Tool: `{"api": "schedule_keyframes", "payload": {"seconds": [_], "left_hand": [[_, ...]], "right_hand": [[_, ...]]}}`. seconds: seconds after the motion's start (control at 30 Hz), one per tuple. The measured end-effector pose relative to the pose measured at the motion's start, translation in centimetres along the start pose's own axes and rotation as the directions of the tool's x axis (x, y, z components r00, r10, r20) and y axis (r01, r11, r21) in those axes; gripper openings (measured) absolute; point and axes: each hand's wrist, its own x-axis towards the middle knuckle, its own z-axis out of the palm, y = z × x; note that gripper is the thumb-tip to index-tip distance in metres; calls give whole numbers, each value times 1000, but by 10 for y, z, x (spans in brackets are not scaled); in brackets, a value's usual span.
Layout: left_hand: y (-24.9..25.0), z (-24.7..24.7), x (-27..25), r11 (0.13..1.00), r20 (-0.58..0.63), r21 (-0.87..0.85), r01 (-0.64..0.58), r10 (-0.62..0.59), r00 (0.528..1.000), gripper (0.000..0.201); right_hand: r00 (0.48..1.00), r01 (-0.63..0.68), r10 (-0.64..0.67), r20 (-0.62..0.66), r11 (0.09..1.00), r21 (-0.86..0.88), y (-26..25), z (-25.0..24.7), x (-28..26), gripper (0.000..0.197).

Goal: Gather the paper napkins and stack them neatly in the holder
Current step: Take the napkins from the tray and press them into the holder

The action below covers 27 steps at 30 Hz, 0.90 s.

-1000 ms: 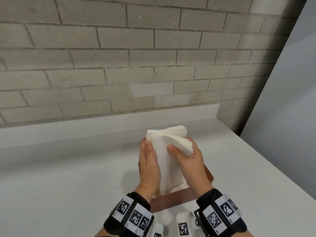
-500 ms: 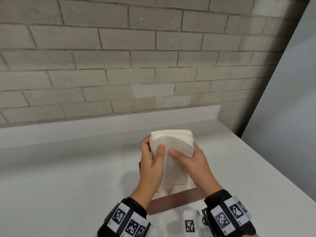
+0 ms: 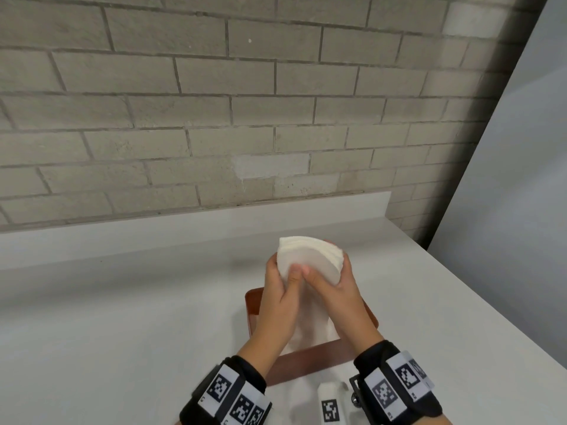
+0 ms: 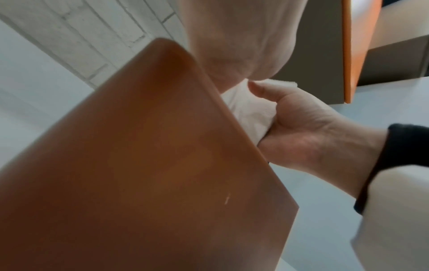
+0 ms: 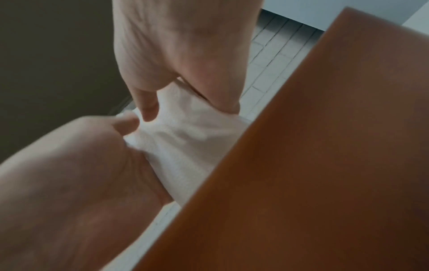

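Brown flat-sided napkin holder (image 3: 310, 361): mostly hidden behind both hands; its bottom cannot be seen.
White paper napkin stack (image 3: 310, 256): lower part hidden inside the holder.
Fingers behind the stack: hidden.
Right wrist view: blurry.

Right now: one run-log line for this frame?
phase: seating stack | left hand: grips napkins | right hand: grips napkins | holder: brown, on white counter, napkins upright between its panels
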Motion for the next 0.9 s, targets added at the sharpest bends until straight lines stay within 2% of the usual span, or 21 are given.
{"api": "schedule_keyframes", "payload": {"seconds": [0.07, 0.13, 0.2, 0.33, 0.4, 0.47, 0.53, 0.6, 0.67, 0.73, 0.83, 0.9], "left_hand": [[0, 2, -2, 1000, -2, 27, -16, 16, 1000, 19], [1, -1, -1, 997, -87, 26, -70, 72, 994, 29], [1, -5, 2, 996, -85, 55, -77, 81, 993, 41], [-5, -7, 1, 982, 71, 148, 119, -131, 989, 39], [-12, -12, -1, 957, 89, 236, 168, -193, 977, 45], [-15, -18, -1, 921, 107, 341, 190, -238, 965, 38], [-8, -22, 0, 889, 124, 428, 163, -236, 964, 27], [4, -27, 4, 834, 144, 551, 34, -135, 980, 24], [17, -31, 11, 728, 196, 675, -120, -21, 980, 25], [26, -33, 17, 632, 262, 743, -220, 28, 965, 25], [31, -30, 21, 458, 350, 823, -337, 59, 935, 28], [30, -26, 21, 346, 399, 853, -390, 47, 916, 28]], "right_hand": [[1000, 15, -16, -7, 1000, -23, -1, 2, -2, 50], [999, 43, -43, -15, 999, -2, -6, 0, -2, 44], [997, 72, -71, -29, 997, 21, -10, -4, 0, 42], [999, 42, -41, 29, 997, -60, -6, -6, 4, 44], [999, 24, -26, -39, 999, -46, -6, -8, 5, 35], [993, 35, -35, -115, 999, 0, -10, -13, 8, 31], [986, 53, -52, -156, 999, -1, -15, -20, 11, 39], [976, 101, -125, -179, 985, -137, -21, -28, 14, 59], [958, 173, -251, -138, 891, -420, -28, -36, 16, 79], [942, 260, -335, -4, 737, -624, -34, -40, 16, 87], [919, 364, -356, 168, 608, -705, -36, -42, 17, 92], [884, 433, -383, 269, 453, -779, -33, -43, 18, 92]]}}
